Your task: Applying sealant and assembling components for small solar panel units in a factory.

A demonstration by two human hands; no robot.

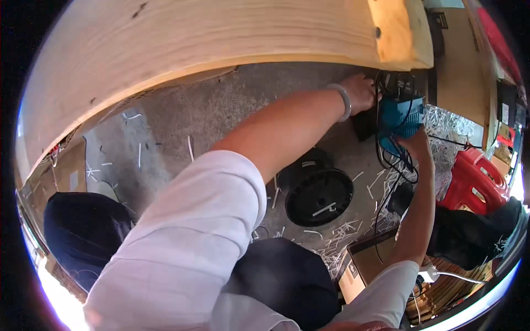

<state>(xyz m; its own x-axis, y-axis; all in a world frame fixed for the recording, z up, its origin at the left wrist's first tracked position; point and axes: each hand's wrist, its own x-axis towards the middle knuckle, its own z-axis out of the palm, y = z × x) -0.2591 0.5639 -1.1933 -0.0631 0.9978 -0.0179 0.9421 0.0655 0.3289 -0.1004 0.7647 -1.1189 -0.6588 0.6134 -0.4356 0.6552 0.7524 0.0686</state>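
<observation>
Grey concrete floor point(221, 110) under the desk point(193, 38), littered with white shavings. Both hands reach far forward: right hand point(415, 140) grips the teal power tool point(402, 117) from below; left hand point(361, 91), fingers curled, touches black cables point(395, 160) beside it, equally near.

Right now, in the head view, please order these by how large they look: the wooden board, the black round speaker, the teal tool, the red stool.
1. wooden board, by far the largest, though nearest the camera
2. black round speaker
3. red stool, partly cut off, so close to the speaker
4. teal tool
</observation>
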